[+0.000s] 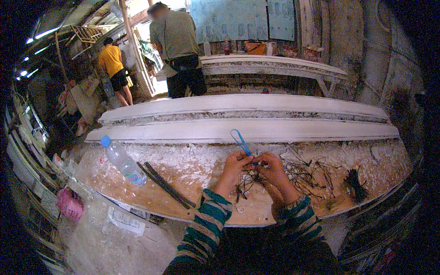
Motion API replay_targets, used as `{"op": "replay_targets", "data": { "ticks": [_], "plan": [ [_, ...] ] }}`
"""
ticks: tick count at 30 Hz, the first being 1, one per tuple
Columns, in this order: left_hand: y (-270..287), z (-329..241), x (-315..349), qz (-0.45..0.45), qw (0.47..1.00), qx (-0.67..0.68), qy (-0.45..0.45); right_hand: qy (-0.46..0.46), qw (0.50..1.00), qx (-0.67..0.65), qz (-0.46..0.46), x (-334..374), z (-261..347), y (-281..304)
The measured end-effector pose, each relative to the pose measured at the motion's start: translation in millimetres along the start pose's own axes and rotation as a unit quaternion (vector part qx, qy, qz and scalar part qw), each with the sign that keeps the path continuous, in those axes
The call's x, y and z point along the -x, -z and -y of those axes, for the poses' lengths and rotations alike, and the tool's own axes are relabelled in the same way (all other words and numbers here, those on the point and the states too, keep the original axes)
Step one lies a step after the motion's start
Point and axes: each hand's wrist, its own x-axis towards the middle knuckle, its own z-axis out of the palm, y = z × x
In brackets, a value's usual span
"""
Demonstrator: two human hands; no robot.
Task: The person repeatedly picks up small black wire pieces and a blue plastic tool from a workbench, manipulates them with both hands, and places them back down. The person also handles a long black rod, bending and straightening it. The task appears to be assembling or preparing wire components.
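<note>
Above the work table (pixel 254 206), my left hand (pixel 234 167) and my right hand (pixel 271 168) meet with fingers pinched together. Between them is a thin blue cord (pixel 242 143), its loop standing up beyond my left fingertips. Both hands appear to grip its lower part, though my fingers hide exactly where. Under and beside my right hand lie tangled thin dark strands (pixel 311 176). Farther right rests a dark bundle of similar strands (pixel 355 184), gathered tightly at its middle.
A clear plastic bottle with a blue cap (pixel 121 158) lies at the left, beside dark thin rods (pixel 166 185). Long white moulding strips (pixel 247 129) run across the table's far side. Two people stand beyond, near a second bench (pixel 275 68). A pink bag (pixel 70 204) sits lower left.
</note>
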Motion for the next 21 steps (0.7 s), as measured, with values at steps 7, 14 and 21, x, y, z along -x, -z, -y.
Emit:
{"op": "replay_targets", "data": {
  "ticks": [7,14,21],
  "plan": [
    [5.5,7.8,-4.5,-0.018,1.000,-0.010,-0.016,-0.046,0.996,-0.044,-0.055,3.5,1.7,-2.9],
    [2.2,5.9,-4.0,-0.032,0.999,-0.030,0.003,-0.189,0.972,-0.126,-0.067,0.5,-19.4,-8.3],
    [-1.6,4.1,0.5,-0.022,1.000,-0.016,-0.009,-0.120,0.966,-0.211,-0.091,0.7,-30.7,-10.9]
  ]
}}
